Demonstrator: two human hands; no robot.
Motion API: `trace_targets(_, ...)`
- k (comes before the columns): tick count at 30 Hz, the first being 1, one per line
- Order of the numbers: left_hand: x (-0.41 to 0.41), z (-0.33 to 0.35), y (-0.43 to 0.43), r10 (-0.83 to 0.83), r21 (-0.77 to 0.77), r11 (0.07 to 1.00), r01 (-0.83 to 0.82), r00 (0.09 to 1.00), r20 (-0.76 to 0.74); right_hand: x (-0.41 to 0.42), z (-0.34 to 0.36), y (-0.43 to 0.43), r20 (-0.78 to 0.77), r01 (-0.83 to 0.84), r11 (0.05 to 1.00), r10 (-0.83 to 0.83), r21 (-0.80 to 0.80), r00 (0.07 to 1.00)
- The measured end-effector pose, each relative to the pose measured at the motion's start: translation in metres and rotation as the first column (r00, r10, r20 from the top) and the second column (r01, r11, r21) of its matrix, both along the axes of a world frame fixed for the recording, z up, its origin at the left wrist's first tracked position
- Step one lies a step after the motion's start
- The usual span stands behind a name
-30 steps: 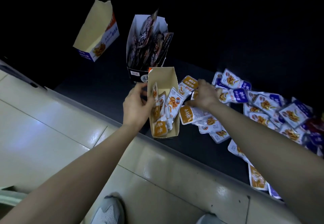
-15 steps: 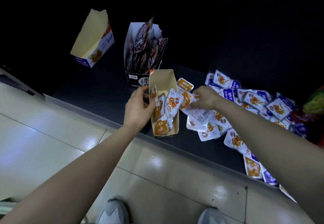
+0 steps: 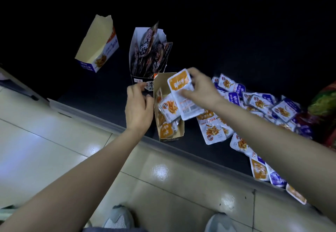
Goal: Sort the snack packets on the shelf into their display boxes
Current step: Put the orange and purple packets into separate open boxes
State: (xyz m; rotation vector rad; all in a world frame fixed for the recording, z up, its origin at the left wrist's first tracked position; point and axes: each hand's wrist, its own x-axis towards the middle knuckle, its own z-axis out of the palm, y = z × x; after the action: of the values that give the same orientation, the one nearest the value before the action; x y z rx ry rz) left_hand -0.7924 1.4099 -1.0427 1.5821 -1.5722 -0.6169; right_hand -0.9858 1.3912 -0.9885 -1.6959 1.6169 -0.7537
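The shelf's back was lost in darkness, and your right arm hid part of the loose packets. Your right hand pinched stacked orange packets over the display box. Your left hand, fingers curled, gripped its left wall.

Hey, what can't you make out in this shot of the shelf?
Head view only:
- Shelf back: lost in darkness.
- Red and green thing: cut off by the right edge.
- Whether the left hand grips the box: its own back hides the fingers.
- Print on the packets in the right hand: blurred.
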Motion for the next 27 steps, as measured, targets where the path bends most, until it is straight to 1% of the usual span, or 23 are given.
trace_targets(2,-0.001,-0.001,0.003,-0.024,-0.035,0.999,0.025,0.999,0.035,0.013,-0.013,0.006,-0.147,-0.018,1.000,0.015,-0.019,0.989)
trace_targets(4,-0.002,-0.003,0.005,-0.101,-0.077,0.991,0.108,0.991,0.087,0.024,-0.022,0.010,-0.188,-0.067,0.998,0.062,-0.021,0.980)
trace_targets(5,-0.003,-0.005,0.006,-0.148,-0.101,0.981,0.163,0.979,0.144,0.026,-0.024,0.010,-0.157,-0.083,0.996,0.080,-0.014,0.984)
trace_targets(7,-0.004,-0.010,0.006,-0.223,-0.130,0.953,0.274,0.924,0.309,0.025,-0.022,0.006,-0.041,-0.075,0.996,0.074,-0.043,0.996)
trace_targets(9,-0.006,-0.014,0.007,-0.273,-0.124,0.926,0.358,0.858,0.435,0.010,-0.021,0.001,0.027,0.015,0.988,-0.011,-0.152,1.000)
trace_targets(11,-0.008,-0.017,0.009,-0.321,-0.101,0.904,0.416,0.814,0.485,-0.014,-0.026,0.000,0.011,0.136,0.967,-0.137,-0.214,0.991)
trace_targets(12,-0.009,-0.017,0.011,-0.339,-0.092,0.895,0.437,0.799,0.496,-0.027,-0.030,0.000,-0.052,0.165,0.969,-0.177,-0.182,0.983)
trace_targets(13,-0.010,-0.018,0.011,-0.351,-0.087,0.887,0.453,0.786,0.509,-0.039,-0.035,0.002,-0.145,0.166,0.982,-0.177,-0.089,0.973)
trace_targets(14,-0.010,-0.019,0.012,-0.356,-0.085,0.881,0.465,0.771,0.529,-0.049,-0.043,0.006,-0.256,0.153,0.986,-0.133,0.060,0.957)
trace_targets(15,-0.011,-0.021,0.012,-0.357,-0.081,0.877,0.474,0.755,0.549,-0.056,-0.052,0.012,-0.373,0.135,0.966,-0.044,0.222,0.927)
trace_targets(16,-0.011,-0.023,0.012,-0.359,-0.073,0.875,0.479,0.741,0.567,-0.060,-0.061,0.018,-0.488,0.114,0.932,0.074,0.344,0.869)
trace_targets(17,-0.012,-0.025,0.012,-0.364,-0.061,0.874,0.483,0.732,0.576,-0.062,-0.069,0.024,-0.584,0.088,0.909,0.185,0.407,0.790)
trace_targets(18,-0.012,-0.027,0.011,-0.370,-0.050,0.874,0.483,0.730,0.575,-0.062,-0.075,0.028,-0.654,0.052,0.909,0.257,0.414,0.711)
trace_targets(19,-0.012,-0.028,0.011,-0.377,-0.041,0.875,0.482,0.732,0.567,-0.061,-0.078,0.030,-0.696,0.020,0.921,0.279,0.389,0.661)
trace_targets(20,-0.012,-0.029,0.011,-0.381,-0.035,0.877,0.480,0.736,0.560,-0.061,-0.080,0.029,-0.713,0.014,0.934,0.262,0.357,0.651)
trace_targets(22,-0.010,-0.031,0.010,-0.384,-0.031,0.878,0.478,0.741,0.551,-0.065,-0.079,0.024,-0.719,0.040,0.952,0.201,0.303,0.666)
trace_targets(24,-0.008,-0.031,0.010,-0.387,-0.036,0.876,0.480,0.746,0.541,-0.070,-0.078,0.019,-0.725,0.037,0.961,0.181,0.274,0.665)
trace_targets(25,-0.007,-0.031,0.010,-0.389,-0.039,0.875,0.482,0.748,0.537,-0.072,-0.077,0.017,-0.713,0.027,0.966,0.172,0.258,0.680)
trace_targets(26,-0.006,-0.030,0.009,-0.391,-0.041,0.873,0.485,0.750,0.533,-0.074,-0.073,0.015,-0.677,0.025,0.973,0.143,0.231,0.722)
trace_targets(27,-0.005,-0.030,0.009,-0.394,-0.045,0.872,0.488,0.752,0.528,-0.075,-0.065,0.013,-0.597,0.037,0.979,0.093,0.202,0.797)
